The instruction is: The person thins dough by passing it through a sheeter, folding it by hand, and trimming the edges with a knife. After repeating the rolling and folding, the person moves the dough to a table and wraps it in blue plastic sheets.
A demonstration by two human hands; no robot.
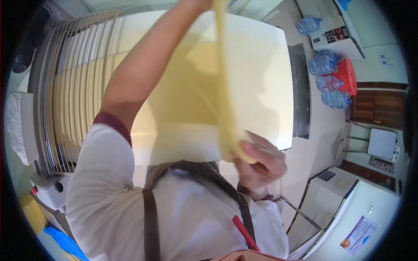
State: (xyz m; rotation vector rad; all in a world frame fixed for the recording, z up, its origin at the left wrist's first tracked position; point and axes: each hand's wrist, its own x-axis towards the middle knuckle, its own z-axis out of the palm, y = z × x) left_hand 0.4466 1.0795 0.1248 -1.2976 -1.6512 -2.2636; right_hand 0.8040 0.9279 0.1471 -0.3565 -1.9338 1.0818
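Note:
A long pale yellow band of what looks like dough (224, 87) runs from the top edge down to my right hand, smeared by motion. My right hand (263, 163) is closed on its lower end, thumb and fingers pinching the edge. My left arm reaches up across the work surface. Only the base of my left hand (198, 3) shows at the top edge, beside the band's upper part; its fingers are out of view. Beneath lies a wide pale yellow sheet (174, 100) on the white work surface (261, 56).
A metal rod guard (78, 108) stands over the left of the surface. Several water bottles (324, 65) and a red tub (347, 76) are on the right floor. A white cabinet (348, 222) stands at lower right, a metal frame (300, 213) beside it.

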